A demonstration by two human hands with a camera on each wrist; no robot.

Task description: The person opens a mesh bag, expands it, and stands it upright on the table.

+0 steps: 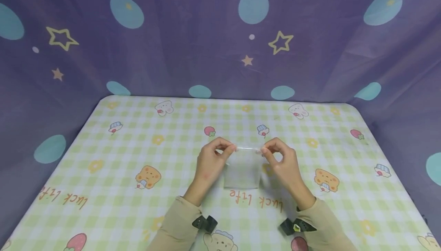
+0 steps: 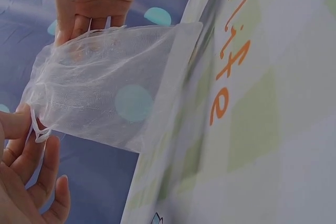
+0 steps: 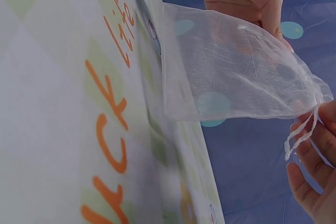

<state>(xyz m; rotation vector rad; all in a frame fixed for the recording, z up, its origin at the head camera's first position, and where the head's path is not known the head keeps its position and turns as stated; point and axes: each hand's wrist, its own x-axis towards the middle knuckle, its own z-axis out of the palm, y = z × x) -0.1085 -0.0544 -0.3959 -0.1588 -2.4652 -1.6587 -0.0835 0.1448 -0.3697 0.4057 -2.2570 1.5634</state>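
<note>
Left fingers and right fingers pinch a sheer drawstring bag.

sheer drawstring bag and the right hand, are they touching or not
Touching. The right wrist view shows it: the right hand pinches the gathered mouth of the sheer drawstring bag at its near corner.

The left hand is cut off by the left wrist view's left edge, the right hand by the right wrist view's right edge, and both sleeves by the head view's bottom edge, where the cord of the bag is too small to discern.
</note>
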